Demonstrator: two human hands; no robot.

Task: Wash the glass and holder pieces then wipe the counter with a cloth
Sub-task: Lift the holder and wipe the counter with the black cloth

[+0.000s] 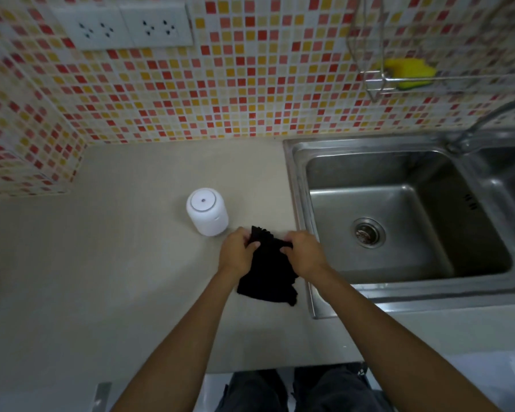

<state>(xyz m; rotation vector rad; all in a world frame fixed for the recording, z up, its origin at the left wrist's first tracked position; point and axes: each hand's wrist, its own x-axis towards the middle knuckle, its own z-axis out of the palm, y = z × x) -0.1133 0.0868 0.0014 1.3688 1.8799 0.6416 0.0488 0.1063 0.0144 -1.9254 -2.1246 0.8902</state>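
A black cloth (266,273) hangs between both hands just above the beige counter (116,278), close to the sink's left rim. My left hand (238,251) pinches its upper left edge, and my right hand (304,253) pinches its upper right edge. The cloth's lower part droops toward the counter. A white cylindrical holder piece (208,211) with a small hole in its top stands on the counter just left of and behind my left hand. No glass is in view.
A steel sink (399,221) with a drain lies to the right, its faucet (488,123) at the back right. A wire rack holding a yellow sponge (409,72) hangs on the tiled wall. Wall sockets (122,26) sit at upper left.
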